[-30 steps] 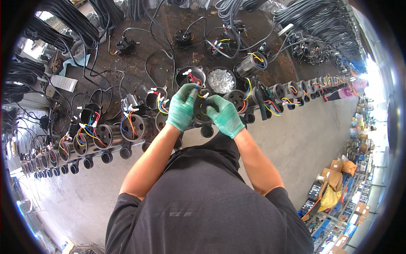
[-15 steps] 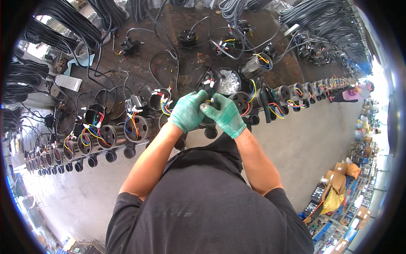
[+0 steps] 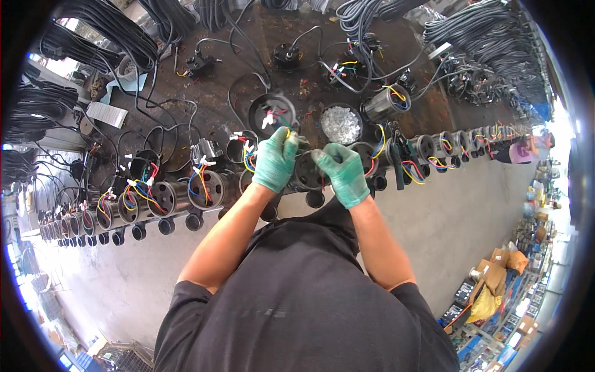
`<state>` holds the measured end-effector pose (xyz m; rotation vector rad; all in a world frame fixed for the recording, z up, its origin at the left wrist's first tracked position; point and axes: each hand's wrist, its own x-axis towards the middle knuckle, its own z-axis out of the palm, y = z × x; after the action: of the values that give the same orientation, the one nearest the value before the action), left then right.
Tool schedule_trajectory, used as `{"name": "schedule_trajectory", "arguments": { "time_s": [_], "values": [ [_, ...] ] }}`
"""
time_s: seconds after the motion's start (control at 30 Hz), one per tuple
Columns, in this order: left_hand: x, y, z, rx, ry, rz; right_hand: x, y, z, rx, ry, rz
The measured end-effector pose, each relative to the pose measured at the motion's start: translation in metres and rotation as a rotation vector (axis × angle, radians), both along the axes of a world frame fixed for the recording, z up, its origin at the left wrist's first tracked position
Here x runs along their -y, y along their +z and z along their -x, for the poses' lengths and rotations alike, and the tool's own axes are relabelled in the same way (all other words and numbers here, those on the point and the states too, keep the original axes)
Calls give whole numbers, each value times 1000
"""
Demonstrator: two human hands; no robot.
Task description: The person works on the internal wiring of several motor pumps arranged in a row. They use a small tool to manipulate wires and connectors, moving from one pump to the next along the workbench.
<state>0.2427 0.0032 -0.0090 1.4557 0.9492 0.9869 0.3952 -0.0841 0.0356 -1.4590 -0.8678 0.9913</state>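
Green-gloved left hand (image 3: 276, 158) pinches coloured wires (image 3: 286, 132) above black motor housing (image 3: 308, 173) at bench edge. Right hand (image 3: 343, 172) clamped on housing rim. Best: steady housing, keep wires untangled, pull gently.

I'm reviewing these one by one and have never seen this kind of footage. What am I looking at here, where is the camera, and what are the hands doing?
The camera sits on a person's head and looks down through a fisheye lens, so the bench edges bend. Both forearms enter from below. The left hand and right hand, in green gloves, close around a round black motor unit with coloured wires. A long row of similar cylinders lines the dark workbench. Behind sit a black bowl of clear small parts and coiled black cables.
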Motion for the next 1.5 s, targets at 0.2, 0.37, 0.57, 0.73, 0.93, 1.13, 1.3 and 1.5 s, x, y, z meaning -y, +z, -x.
{"name": "schedule_trajectory", "arguments": {
  "time_s": [0.2, 0.37, 0.57, 0.73, 0.93, 1.13, 1.3, 1.5],
  "values": [
    [1, 20, 3, -252, -89, -132, -6, 7, 6, -204, 124, -97],
    [-3, -4, 3, -79, -77, 9, -6, 16, -4, 231, 257, -75],
    [1, 15, 5, -61, -105, -64, -6, 22, -11, 259, 186, -5],
    [1, 17, 10, -196, -169, -80, -13, 42, -17, 893, 89, -81],
    [1, 6, 12, -254, -210, -305, -26, 64, 4, 904, 274, -150],
    [8, 41, 23, -61, -325, 86, -24, 65, -9, 833, 315, -99],
    [16, 37, 23, 110, -301, 63, -31, 61, -12, 393, 312, -85],
    [20, 18, 21, 117, -269, 131, -17, 86, -28, 313, -76, -166]
  ]
}}
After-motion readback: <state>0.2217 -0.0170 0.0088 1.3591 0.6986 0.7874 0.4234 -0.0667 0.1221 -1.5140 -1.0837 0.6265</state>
